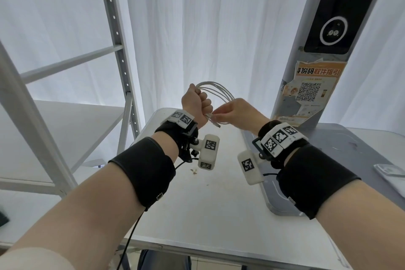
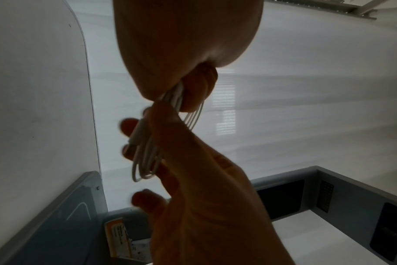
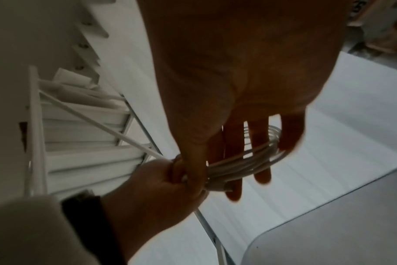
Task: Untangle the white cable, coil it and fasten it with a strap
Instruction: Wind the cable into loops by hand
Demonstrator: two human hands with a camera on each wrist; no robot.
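The left hand [image 1: 195, 103] fists the coiled thin white cable [image 1: 215, 88] (several loops) while the right hand [image 1: 237, 113] pinches its plug end.

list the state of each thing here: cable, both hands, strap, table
white cable: coiled in several loops, held up above the table, plug end sticking out below the fist
left hand: fist gripping one side of the coil
right hand: fingertips pinching the strands next to the left hand
strap: none visible on the coil, not fastened yet
table: white top, a few small crumbs on it
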